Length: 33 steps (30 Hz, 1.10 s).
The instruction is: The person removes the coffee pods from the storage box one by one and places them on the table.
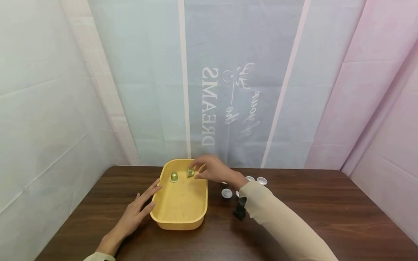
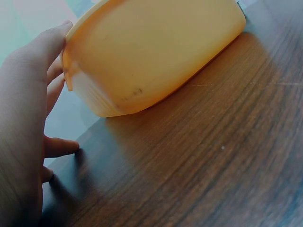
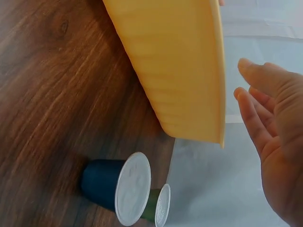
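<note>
A yellow plastic bin [image 1: 179, 203] stands on the table with two green coffee capsules in it. One capsule [image 1: 174, 177] is upright on its rim, while the other capsule [image 1: 190, 172] is tilted, just off my right fingertips. My right hand [image 1: 212, 168] is over the bin's far right side, fingers loosely bent and apart, holding nothing. My left hand [image 1: 134, 214] rests its fingertips on the bin's left rim, fingers extended; in the left wrist view, the hand [image 2: 28, 113] has other fingers spread near the tabletop. Inside the bin is hidden from both wrist views.
Right of the bin, several capsules stand lid up, partly hidden by my right forearm, including a dark blue capsule [image 3: 102, 182] and a green capsule [image 3: 151, 203]. A black device [image 1: 240, 209] is at my right wrist. Printed cloth [image 1: 235, 43] hangs behind the wooden table [image 1: 326, 206].
</note>
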### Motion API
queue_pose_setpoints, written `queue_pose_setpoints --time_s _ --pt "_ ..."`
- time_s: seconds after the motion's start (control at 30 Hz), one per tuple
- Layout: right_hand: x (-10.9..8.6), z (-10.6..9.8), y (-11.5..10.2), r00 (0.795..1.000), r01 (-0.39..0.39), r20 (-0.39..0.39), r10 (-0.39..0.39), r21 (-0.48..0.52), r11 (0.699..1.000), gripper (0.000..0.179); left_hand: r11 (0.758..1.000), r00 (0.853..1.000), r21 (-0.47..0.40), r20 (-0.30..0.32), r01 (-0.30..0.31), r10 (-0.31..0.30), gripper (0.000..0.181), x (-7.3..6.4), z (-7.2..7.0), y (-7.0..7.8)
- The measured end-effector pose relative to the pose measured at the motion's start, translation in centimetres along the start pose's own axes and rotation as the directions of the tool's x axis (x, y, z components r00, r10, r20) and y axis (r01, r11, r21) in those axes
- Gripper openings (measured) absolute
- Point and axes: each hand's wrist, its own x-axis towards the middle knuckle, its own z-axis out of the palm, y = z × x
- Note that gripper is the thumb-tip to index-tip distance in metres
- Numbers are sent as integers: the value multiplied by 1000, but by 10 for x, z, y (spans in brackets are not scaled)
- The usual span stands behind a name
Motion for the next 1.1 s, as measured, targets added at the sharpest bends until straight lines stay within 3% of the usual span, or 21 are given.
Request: queue_pose_setpoints --time_s 0.3,0.53,0.73,1.1 --pt "12 10 9 998 1 69 -1 -5 1000 33 1000 1000 18 -8 7 -7 49 1 0 0" --pt "21 19 14 991 -1 131 20 -149 989 32 1000 1000 25 0 5 -5 50 1 0 0" --pt "25 20 14 991 -4 125 36 -246 969 35 1000 1000 14 4 3 -3 50 2 -1 3" --pt "32 24 19 986 -15 149 69 -336 942 38 1000 1000 18 4 1 -1 51 1 0 2"
